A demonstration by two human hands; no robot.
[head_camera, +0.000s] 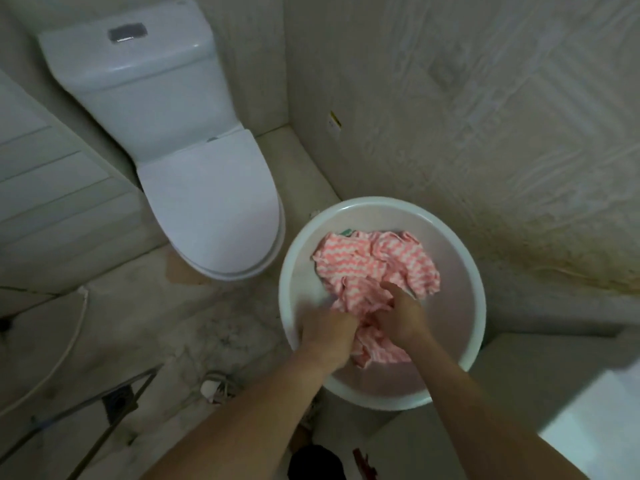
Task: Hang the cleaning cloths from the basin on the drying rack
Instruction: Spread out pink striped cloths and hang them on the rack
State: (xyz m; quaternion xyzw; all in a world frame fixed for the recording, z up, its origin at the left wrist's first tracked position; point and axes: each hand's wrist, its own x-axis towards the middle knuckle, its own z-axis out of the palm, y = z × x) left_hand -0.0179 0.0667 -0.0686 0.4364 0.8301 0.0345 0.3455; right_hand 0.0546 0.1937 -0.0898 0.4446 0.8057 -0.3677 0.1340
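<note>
Progress stood at the very start, by my reading: none of the pink-and-white zigzag-striped cleaning cloths (367,268) hung anywhere. All of them lay crumpled in one heap under and just beyond the two grips, inside the round white plastic basin (294,251). How many cloths made up the heap could not be told. A sliver of green fabric (346,232) showed at the heap's far edge, away from both grips.

The cloths looked soft and thin, bunched in loose folds. Whether they were wet could not be told.

The left grip (329,337) was curled into a fist around the near folds of the heap. The right grip (401,317), just beside it, had its fingers dug down and closed on the fabric. Both were blurred, so single fingers could not be made out.

What remained, then, was everything: lifting a cloth free, spreading it and draping it.

The basin sat on the pale, stained bathroom floor (214,327), with a patterned wall beyond the right grip. Far left of the left grip, thin metal bars (114,398) crossed the floor, possibly part of the drying rack. Beyond the left grip stood a white ceramic toilet (207,209) with its lid down.
</note>
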